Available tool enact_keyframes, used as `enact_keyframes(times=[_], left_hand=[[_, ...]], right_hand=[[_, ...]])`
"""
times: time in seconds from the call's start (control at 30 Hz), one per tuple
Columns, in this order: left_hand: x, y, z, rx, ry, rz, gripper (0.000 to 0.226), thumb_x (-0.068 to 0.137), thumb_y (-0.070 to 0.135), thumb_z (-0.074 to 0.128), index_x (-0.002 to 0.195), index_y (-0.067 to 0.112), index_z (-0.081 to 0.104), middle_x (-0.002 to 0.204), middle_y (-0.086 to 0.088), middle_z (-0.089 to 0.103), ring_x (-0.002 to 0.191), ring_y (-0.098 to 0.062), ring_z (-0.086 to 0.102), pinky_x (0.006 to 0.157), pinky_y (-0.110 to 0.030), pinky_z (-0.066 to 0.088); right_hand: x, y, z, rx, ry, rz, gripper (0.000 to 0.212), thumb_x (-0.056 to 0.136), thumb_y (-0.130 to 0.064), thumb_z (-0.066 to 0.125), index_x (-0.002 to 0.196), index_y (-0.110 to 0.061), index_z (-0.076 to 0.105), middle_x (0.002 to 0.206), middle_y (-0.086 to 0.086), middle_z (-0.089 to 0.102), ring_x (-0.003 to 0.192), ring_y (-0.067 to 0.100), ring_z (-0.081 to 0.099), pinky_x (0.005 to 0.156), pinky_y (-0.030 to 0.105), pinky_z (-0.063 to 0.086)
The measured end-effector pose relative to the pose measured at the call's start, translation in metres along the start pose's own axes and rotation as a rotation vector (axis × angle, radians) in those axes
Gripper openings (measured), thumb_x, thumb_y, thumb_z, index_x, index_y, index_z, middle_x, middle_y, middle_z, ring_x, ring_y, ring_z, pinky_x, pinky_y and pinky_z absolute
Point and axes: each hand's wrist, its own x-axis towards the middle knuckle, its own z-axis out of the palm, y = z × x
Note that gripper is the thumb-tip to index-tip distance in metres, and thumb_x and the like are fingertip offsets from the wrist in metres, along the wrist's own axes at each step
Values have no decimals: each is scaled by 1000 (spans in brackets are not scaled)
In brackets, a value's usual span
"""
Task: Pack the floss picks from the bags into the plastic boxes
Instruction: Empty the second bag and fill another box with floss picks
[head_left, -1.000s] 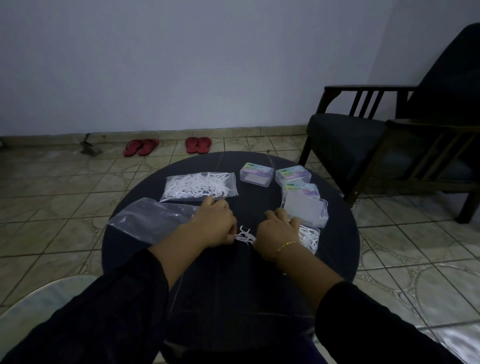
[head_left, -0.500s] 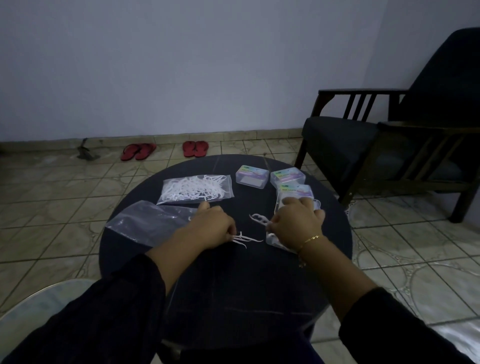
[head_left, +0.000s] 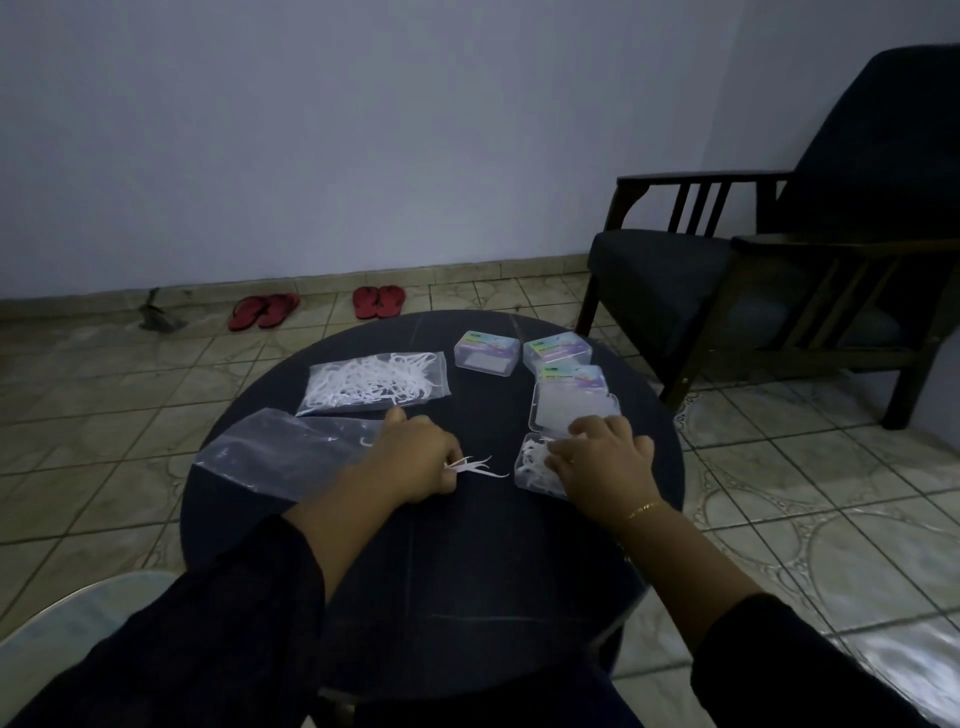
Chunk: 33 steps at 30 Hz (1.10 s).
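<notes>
On the round dark table (head_left: 467, 561) my left hand (head_left: 410, 460) pinches a few white floss picks (head_left: 475, 466) that stick out to the right. My right hand (head_left: 605, 457) rests palm down over an open clear plastic box (head_left: 530, 460) that holds white picks; its raised lid (head_left: 571, 410) stands behind. A full bag of picks (head_left: 374, 387) lies at the back left. A nearly empty clear bag (head_left: 280, 452) lies under my left wrist. Two shut boxes (head_left: 485, 352) (head_left: 557, 351) sit at the back, a third (head_left: 574, 375) just behind the lid.
A dark wooden armchair (head_left: 779, 291) stands right of the table. Two pairs of red sandals (head_left: 265, 310) (head_left: 379, 300) lie on the tiled floor by the wall. A pale rounded surface (head_left: 57, 634) shows at the lower left.
My right hand has carried picks from the middle of the table to the open box and now lies over it. My left hand stays put, still pinching its few picks.
</notes>
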Motion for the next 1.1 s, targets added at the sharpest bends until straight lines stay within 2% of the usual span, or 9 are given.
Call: enact_keyframes(times=[0.17, 0.33, 0.43, 0.53, 0.67, 0.77, 0.83, 0.97, 1.1], left_hand=[[7, 9, -13, -112, 65, 27, 18, 87, 28, 58, 102, 30, 69, 99, 8, 67, 93, -12, 57, 103, -34, 24], [19, 31, -22, -149, 176, 105, 21, 88, 24, 57, 103, 27, 70, 99, 8, 63, 90, -19, 55, 95, -30, 28], [31, 50, -18, -129, 148, 169, 21, 89, 31, 57, 105, 30, 69, 101, 10, 61, 92, -23, 49, 93, -34, 34], [41, 70, -11, -104, 106, 202, 19, 90, 28, 55, 103, 28, 68, 106, 8, 61, 92, -25, 43, 92, -41, 38], [43, 81, -3, -77, 124, 204, 33, 96, 31, 49, 127, 30, 58, 125, 5, 54, 106, -21, 49, 96, -32, 29], [34, 74, 9, -261, 267, 205, 36, 93, 35, 54, 128, 27, 58, 129, 7, 53, 117, -11, 47, 95, -29, 24], [28, 68, 22, -374, 374, 151, 36, 92, 33, 57, 126, 22, 60, 129, 6, 55, 119, -11, 48, 97, -28, 26], [13, 75, 45, -617, 303, -23, 42, 97, 26, 48, 137, 16, 49, 145, 0, 45, 129, -24, 45, 109, -39, 34], [5, 90, 53, -665, 295, -3, 44, 98, 21, 43, 141, 12, 42, 149, -2, 38, 137, -19, 36, 114, -37, 28]], right_hand=[[-8, 6, 13, 20, 37, -64, 34, 97, -43, 40, 131, -42, 49, 142, -10, 36, 131, 17, 26, 97, 37, 24], [-9, 16, 8, 175, 155, 38, 31, 97, -38, 45, 127, -41, 54, 140, -10, 41, 130, 15, 28, 96, 34, 24], [-10, 25, 7, 218, 209, 118, 31, 97, -37, 45, 126, -37, 56, 138, -9, 44, 128, 16, 30, 96, 35, 25], [-12, 32, 11, 235, 220, 149, 31, 96, -37, 45, 125, -36, 58, 136, -9, 46, 126, 15, 31, 95, 34, 26], [-17, 36, 18, 240, 222, 157, 34, 96, -31, 43, 128, -34, 56, 135, -9, 47, 124, 15, 33, 94, 33, 25], [-21, 34, 22, 230, 204, 137, 38, 96, -31, 41, 133, -34, 49, 137, -8, 44, 124, 16, 32, 96, 34, 27], [-23, 31, 25, 212, 192, 127, 38, 97, -34, 40, 134, -35, 48, 138, -8, 42, 125, 16, 31, 95, 34, 27], [-27, 23, 30, 225, 169, 106, 38, 99, -35, 38, 135, -34, 48, 141, -8, 39, 127, 17, 30, 97, 34, 27], [-28, 17, 33, 281, 179, 80, 37, 99, -32, 39, 135, -33, 49, 143, -6, 38, 130, 18, 29, 99, 35, 26]])
